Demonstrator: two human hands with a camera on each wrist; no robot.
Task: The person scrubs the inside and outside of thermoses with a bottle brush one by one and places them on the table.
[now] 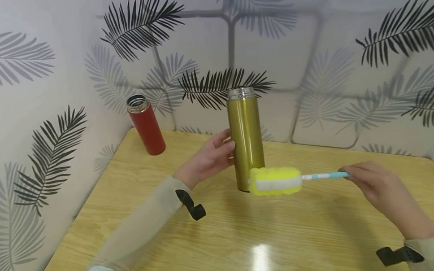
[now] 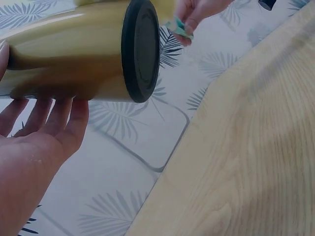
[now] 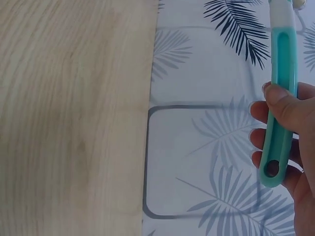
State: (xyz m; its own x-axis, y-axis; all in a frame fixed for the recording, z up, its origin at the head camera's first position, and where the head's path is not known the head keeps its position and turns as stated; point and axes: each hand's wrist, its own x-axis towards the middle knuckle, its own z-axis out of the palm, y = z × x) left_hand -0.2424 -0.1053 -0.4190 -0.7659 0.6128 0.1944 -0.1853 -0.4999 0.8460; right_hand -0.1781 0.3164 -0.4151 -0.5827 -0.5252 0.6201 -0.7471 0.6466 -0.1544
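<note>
A gold vacuum flask with a bare steel neck and no lid stands a little tilted in my left hand. In the left wrist view, the fingers of that hand curl round the flask, and its dark base shows whole. My right hand grips the teal and white handle of a bottle brush. The brush's yellow and white sponge head overlaps the lower side of the flask in the head view. Up close, thumb and fingers wrap the handle above its hanging hole.
A red flask, also lidless, stands at the back left of the wooden table. Right behind the table's far edge rises a wall with a leaf pattern, and it continues along the left side.
</note>
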